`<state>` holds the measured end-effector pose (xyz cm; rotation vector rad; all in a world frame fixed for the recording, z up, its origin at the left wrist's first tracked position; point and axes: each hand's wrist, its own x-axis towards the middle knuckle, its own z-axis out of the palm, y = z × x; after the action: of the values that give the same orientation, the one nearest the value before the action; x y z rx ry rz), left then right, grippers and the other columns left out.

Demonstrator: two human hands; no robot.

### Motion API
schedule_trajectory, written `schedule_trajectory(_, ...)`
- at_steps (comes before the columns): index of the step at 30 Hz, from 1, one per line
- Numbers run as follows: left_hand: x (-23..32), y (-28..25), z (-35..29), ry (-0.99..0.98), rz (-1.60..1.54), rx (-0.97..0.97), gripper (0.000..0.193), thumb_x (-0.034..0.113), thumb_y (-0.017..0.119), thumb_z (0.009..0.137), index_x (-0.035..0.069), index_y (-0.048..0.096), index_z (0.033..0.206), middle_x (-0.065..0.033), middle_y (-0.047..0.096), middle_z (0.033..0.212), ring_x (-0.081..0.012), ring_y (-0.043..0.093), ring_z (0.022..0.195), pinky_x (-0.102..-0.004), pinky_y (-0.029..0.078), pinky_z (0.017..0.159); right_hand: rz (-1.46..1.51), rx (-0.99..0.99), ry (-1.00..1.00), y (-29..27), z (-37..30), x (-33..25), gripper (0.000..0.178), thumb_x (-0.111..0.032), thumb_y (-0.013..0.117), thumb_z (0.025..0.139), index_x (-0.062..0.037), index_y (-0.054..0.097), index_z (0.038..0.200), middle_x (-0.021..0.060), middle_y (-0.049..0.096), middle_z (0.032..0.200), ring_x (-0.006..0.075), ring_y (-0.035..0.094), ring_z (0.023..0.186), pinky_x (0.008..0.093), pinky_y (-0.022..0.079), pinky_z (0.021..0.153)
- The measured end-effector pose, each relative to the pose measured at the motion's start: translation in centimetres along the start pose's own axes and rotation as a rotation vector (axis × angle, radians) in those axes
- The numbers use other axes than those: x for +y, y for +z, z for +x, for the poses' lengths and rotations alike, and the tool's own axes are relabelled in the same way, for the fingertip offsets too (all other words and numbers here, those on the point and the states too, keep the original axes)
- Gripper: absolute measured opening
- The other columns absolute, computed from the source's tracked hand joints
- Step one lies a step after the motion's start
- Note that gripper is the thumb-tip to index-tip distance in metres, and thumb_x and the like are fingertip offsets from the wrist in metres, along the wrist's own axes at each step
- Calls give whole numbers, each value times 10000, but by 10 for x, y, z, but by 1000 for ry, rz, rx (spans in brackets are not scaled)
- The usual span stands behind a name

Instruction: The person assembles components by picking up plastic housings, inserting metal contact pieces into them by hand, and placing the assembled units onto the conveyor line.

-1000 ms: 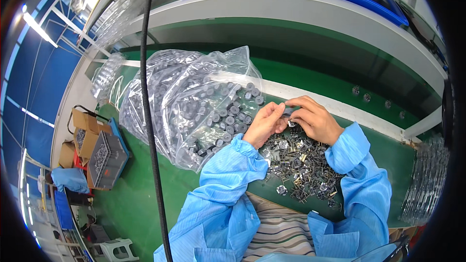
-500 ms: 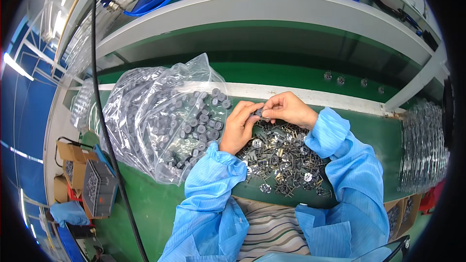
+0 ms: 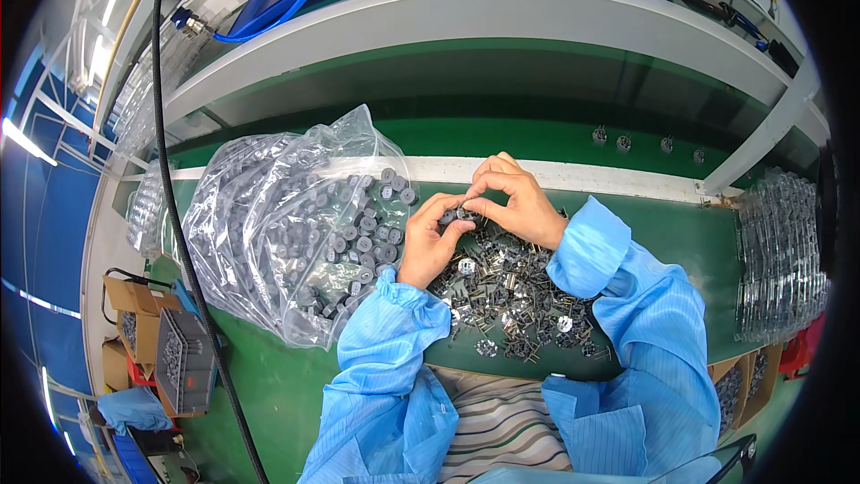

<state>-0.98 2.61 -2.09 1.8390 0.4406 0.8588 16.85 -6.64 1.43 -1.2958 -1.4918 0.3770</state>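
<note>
Above the pile of metal clips [image 3: 511, 291] on the green worktop [image 3: 681, 233], both hands' fingers [image 3: 479, 206] pinch one small grey part [image 3: 463, 212]; steady, square pressure seems wise.

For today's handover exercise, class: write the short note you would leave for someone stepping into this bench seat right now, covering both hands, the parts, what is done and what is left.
Left hand: fingertips pinching a small grey round part.
Right hand: fingertips meeting the left's over the same small part; what it holds itself is too small to tell.
Parts: open clear bag of grey round parts on the left; pile of small metal pieces on the green bench under both hands.
Done: no finished pieces that I can tell apart.
Left: bag and pile both look well stocked.
</note>
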Motion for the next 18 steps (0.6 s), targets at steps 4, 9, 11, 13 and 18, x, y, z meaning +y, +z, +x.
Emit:
schedule_trajectory(4, 1, 2, 1, 4, -16, -12, 315, -22, 762, 807, -18, 685, 1113, -102, 694, 1037, -206, 672, 945, -303, 523, 821, -140, 38, -183, 0, 0, -3, 127, -104, 778, 804, -68, 683, 880, 49, 580, 889, 253, 541, 921, 391, 431, 825)
schedule_trajectory(9, 3, 2, 0, 30, -15, 7, 305, -21, 761, 806, -22, 688, 1103, -114, 697, 1043, -213, 676, 955, -306, 524, 837, -263, 16, -292, -1, 0, -6, 189, -28, 766, 775, -58, 665, 931, 64, 584, 915, 283, 545, 929, 388, 434, 805)
schedule_trajectory(11, 4, 4, -1, 45, 35, 11, 308, -34, 762, 796, -16, 673, 1091, -121, 693, 1048, -229, 680, 961, -315, 526, 841, -220, 24, -252, -1, 0, -8, 157, -44, 759, 802, -50, 650, 916, 67, 592, 917, 271, 568, 919, 385, 458, 801)
schedule_trajectory(13, 3, 7, -2, 66, 37, 47, 307, -40, 762, 794, -15, 648, 1079, -131, 683, 1038, -251, 678, 956, -324, 526, 832, -176, 31, -211, 1, -2, -8, 138, -60, 751, 830, -42, 634, 900, 71, 601, 919, 260, 591, 910, 383, 482, 797)
schedule_trajectory(18, 10, 9, 0, 244, 278, 40, 317, -56, 754, 796, -3, 567, 1046, -156, 636, 985, -314, 656, 911, -355, 521, 794, 264, -236, 350, -3, -5, 13, 159, -20, 703, 911, 38, 652, 1050, 108, 710, 985, 150, 686, 882, 295, 561, 784)
